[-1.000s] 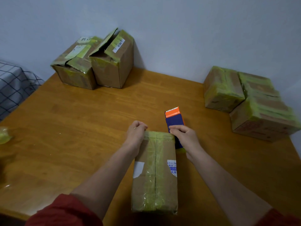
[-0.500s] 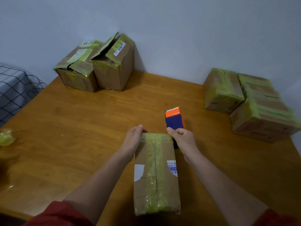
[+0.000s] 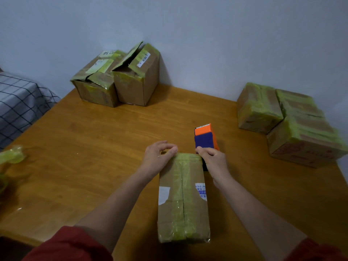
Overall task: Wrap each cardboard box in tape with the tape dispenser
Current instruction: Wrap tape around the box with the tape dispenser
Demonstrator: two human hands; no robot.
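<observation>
While the long cardboard box [image 3: 183, 198] lies flat on the wooden table [image 3: 94, 157] with yellow-green tape running down its top, the left hand [image 3: 157, 160] rests loosely curled at its far left corner, fingertips on the taped edge. The right hand [image 3: 213, 160] is closed around the blue-and-orange tape dispenser [image 3: 204, 139], held upright just beyond the box's far right corner. 2 opened boxes [image 3: 120, 80] stand at the back left, and 3 taped boxes [image 3: 290, 121] cluster at the right.

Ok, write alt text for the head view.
Two hands, left hand and right hand, press on the far end of a taped box on a wooden table, a tape dispenser just behind; more boxes sit at both far corners.
</observation>
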